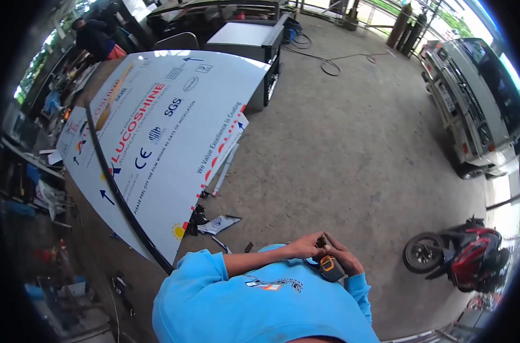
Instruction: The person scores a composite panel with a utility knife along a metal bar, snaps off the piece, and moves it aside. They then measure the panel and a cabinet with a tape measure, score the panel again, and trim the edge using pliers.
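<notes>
Hands together at chest: left hand (306,247) and right hand (343,258) both closed around small orange-and-black handheld tool (330,267), beside large white printed aluminium composite panel (174,131).

A large printed panel (163,131) lies to the left, with scraps (214,223) on the floor (340,148) at its near corner. A truck (471,103) stands far right, a motorbike (466,257) nearer.

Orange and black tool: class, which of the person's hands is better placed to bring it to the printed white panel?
Probably the left hand: it and the right hand both touch the tool, but the panel lies on its side.
</notes>
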The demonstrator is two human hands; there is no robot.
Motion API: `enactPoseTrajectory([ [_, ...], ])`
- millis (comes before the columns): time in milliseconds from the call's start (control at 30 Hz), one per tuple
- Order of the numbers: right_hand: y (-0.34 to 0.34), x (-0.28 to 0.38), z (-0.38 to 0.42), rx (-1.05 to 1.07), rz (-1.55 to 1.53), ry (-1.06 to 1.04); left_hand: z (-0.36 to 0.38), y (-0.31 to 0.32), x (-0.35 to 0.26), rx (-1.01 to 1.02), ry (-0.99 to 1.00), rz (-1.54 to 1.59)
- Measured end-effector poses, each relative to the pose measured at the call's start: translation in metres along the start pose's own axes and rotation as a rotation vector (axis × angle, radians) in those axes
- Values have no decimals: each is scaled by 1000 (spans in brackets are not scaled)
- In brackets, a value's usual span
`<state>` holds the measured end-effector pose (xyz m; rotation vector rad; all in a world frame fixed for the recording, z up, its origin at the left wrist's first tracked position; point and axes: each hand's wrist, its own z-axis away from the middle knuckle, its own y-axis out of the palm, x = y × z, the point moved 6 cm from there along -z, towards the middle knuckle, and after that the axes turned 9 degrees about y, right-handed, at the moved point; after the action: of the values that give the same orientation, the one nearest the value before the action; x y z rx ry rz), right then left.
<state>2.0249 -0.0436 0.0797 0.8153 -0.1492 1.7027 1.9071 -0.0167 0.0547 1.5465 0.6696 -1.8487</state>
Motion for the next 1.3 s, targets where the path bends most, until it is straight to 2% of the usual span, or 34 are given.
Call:
enactPoseTrajectory([
  [167, -90, 108, -89, 54, 55, 19, -110, -110, -7, -168, -109, 136],
  [233, -142, 148, -126, 13, 203, 151, -163, -176, 9, -375, -24, 249],
  [300, -194, 189, -159, -47, 252, 185, -213, -246, 8, -468, -14, 155],
  [367, -240, 247, -185, -138, 447, 258, -258, -313, 2, -636, 39, 164],
  [400, -260, 273, -205, -51, 511, 268, -273, -349, -2, -715, 68, 133],
  [533, -303, 383, -283, -10, 728, 303, -278, -480, -21, -994, 114, 70],
  [600, -295, 438, -324, 82, 822, 273, -261, -537, -26, -1101, 71, 51],
  [633, -286, 466, -341, 78, 834, 342, -253, -564, -30, -1133, 70, 58],
  [667, -276, 490, -355, 71, 844, 417, -246, -593, -41, -1158, 28, -72],
  [700, -266, 512, -374, 95, 859, 392, -240, -625, -44, -1167, -29, -241],
  [767, -253, 559, -419, 110, 885, 391, -237, -693, -49, -1209, -88, -292],
  [833, -238, 595, -468, 86, 869, 364, -240, -768, -56, -1264, -51, -339],
  [900, -228, 621, -509, 69, 867, 386, -241, -854, -36, -1360, -33, -310],
  [1000, -209, 665, -573, 3, 875, 398, -241, -967, 6, -1315, -98, -164],
  [1100, -179, 693, -610, -36, 851, 398, -247, -1045, 24, -1217, -113, -213],
  [1167, -160, 711, -638, 1, 922, 295, -244, -1089, 31, -1198, -207, -259],
  [1200, -148, 715, -644, -18, 873, 305, -241, -1103, 38, -1208, -227, -187],
  [1267, -117, 740, -657, 74, 979, 222, -241, -1125, 40, -1248, -267, -172],
  [1300, -112, 749, -660, 43, 931, 222, -236, -1136, 52, -1266, -355, -166],
])
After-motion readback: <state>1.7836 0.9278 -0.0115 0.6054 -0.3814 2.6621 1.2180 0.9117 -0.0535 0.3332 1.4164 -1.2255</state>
